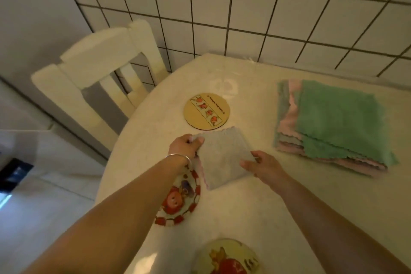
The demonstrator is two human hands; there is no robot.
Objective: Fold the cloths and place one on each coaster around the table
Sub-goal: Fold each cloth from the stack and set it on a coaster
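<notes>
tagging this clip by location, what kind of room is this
Probably a home kitchen or dining corner: a white tiled wall, a cream wooden chair pushed up to a pale round-edged table, and round picture coasters laid out on it.

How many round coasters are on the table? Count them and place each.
3: a tan wooden coaster beyond the grey cloth, a red-patterned one under the left forearm, a yellow one at the bottom edge. Others may lie outside the view.
</notes>
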